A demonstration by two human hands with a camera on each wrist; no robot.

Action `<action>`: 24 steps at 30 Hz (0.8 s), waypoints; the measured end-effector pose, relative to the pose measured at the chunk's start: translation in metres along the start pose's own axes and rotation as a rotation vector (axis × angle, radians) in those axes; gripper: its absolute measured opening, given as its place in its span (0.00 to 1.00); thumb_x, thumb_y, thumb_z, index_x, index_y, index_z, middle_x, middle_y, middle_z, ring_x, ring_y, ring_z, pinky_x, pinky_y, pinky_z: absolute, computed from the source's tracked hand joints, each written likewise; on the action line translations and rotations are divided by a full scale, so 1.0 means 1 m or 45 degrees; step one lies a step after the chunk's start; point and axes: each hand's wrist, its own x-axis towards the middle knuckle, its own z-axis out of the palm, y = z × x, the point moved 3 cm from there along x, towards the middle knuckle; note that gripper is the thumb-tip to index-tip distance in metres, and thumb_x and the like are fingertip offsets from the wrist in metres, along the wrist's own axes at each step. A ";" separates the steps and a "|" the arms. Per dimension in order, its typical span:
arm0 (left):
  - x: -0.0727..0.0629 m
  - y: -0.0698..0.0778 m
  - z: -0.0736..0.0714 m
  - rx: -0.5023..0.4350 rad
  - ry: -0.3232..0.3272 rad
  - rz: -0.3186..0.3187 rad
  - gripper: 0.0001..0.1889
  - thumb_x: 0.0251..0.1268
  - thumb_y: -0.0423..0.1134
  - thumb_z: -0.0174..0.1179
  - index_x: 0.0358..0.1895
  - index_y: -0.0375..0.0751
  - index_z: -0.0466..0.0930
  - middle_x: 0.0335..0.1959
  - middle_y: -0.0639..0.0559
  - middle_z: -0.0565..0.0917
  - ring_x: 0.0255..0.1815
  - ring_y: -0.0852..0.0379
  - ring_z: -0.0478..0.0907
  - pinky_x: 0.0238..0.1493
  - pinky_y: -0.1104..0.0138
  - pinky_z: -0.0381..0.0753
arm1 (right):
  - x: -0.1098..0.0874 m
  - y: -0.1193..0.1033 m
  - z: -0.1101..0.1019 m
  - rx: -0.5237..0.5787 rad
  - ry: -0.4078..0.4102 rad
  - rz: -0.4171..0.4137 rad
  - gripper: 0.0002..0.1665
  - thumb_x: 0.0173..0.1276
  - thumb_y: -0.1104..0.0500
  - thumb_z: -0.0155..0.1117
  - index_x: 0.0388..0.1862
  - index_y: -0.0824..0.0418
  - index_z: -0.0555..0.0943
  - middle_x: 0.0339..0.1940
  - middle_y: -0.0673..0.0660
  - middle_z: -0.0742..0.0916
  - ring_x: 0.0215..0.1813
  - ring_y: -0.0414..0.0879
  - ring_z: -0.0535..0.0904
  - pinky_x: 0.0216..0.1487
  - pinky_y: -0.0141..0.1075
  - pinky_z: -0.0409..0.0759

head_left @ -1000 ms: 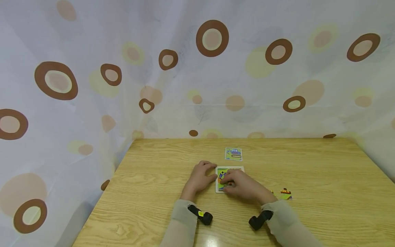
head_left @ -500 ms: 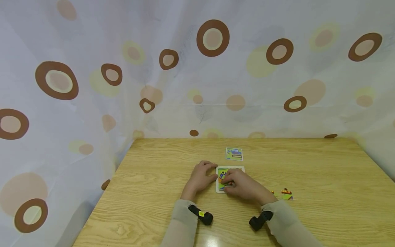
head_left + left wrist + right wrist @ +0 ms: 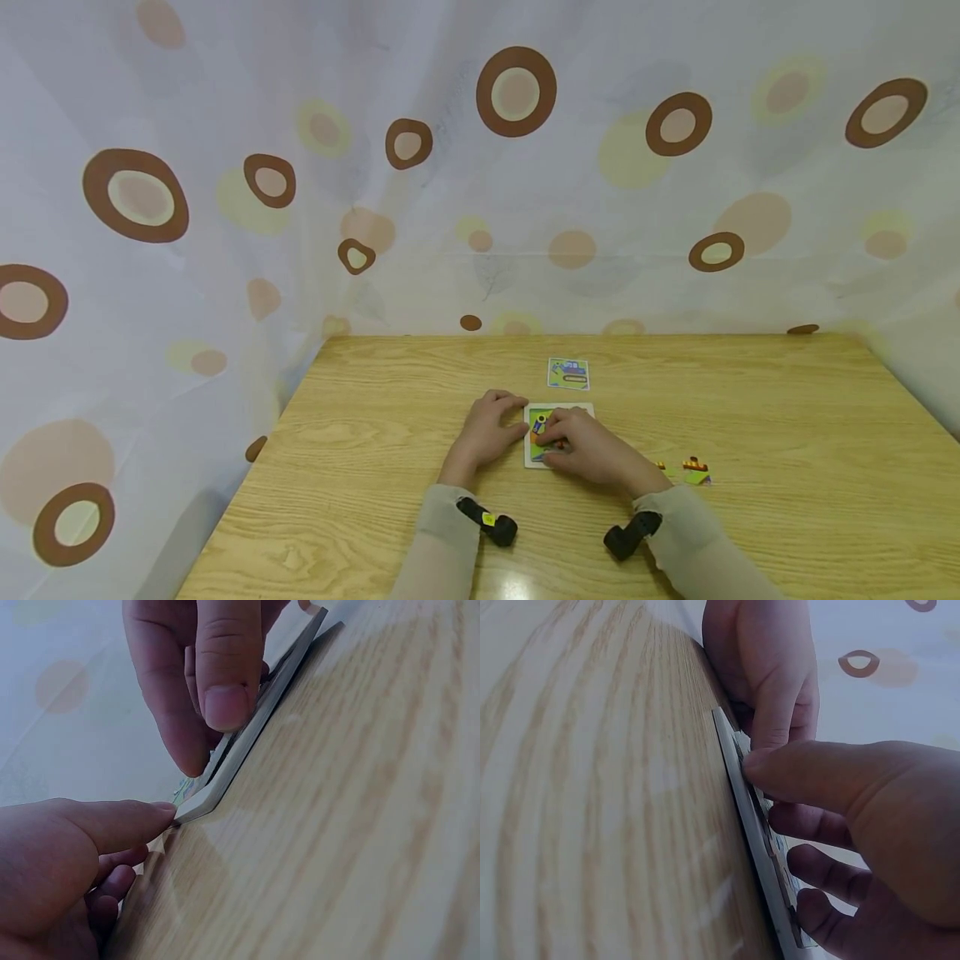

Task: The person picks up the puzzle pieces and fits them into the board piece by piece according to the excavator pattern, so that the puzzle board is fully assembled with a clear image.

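A small jigsaw puzzle with a green, blue and orange picture lies in a white-rimmed tray on the table. My right hand bends over the tray and covers most of the picture. Its thumb and forefinger hold a puzzle piece at the lower left of the tray; the hand hides much of that piece. My left hand rests at the tray's left side. In the left wrist view its thumb is straight and touches the tray's corner, with the other fingers loosely bent below.
A picture card of a blue digger lies behind the tray. Loose puzzle pieces lie to the right, partly behind my right wrist. The wooden table meets a patterned cloth at its back and sides.
The raised lower-left piece seems to lie flatter in the tray, under my right fingers. Both hands stay in nearly the same place.
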 end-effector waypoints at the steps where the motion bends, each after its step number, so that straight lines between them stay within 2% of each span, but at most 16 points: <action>1: 0.000 0.000 0.000 0.002 0.000 0.000 0.20 0.69 0.43 0.62 0.63 0.47 0.79 0.63 0.47 0.73 0.65 0.44 0.67 0.66 0.51 0.66 | 0.000 0.000 0.000 -0.003 0.001 0.004 0.11 0.66 0.62 0.68 0.47 0.60 0.88 0.40 0.48 0.82 0.40 0.42 0.76 0.39 0.35 0.76; 7: 0.000 0.000 0.000 0.001 0.003 0.000 0.20 0.69 0.42 0.62 0.62 0.47 0.79 0.62 0.48 0.73 0.65 0.45 0.67 0.66 0.51 0.66 | 0.000 -0.001 0.000 0.003 0.016 0.044 0.07 0.66 0.61 0.70 0.43 0.57 0.87 0.40 0.47 0.82 0.42 0.44 0.77 0.43 0.38 0.77; 11: 0.000 0.000 0.000 -0.003 0.004 0.001 0.20 0.69 0.42 0.62 0.62 0.47 0.79 0.63 0.48 0.73 0.65 0.44 0.67 0.66 0.51 0.66 | -0.001 -0.002 -0.001 0.028 0.029 0.048 0.05 0.65 0.61 0.70 0.39 0.57 0.88 0.38 0.47 0.81 0.40 0.44 0.76 0.41 0.38 0.78; 24: 0.001 -0.003 0.002 -0.012 0.006 0.000 0.20 0.69 0.43 0.62 0.63 0.47 0.79 0.62 0.48 0.73 0.64 0.45 0.68 0.65 0.51 0.66 | -0.001 -0.002 -0.001 0.081 0.017 0.078 0.05 0.66 0.61 0.69 0.39 0.56 0.88 0.38 0.48 0.81 0.40 0.44 0.77 0.40 0.36 0.77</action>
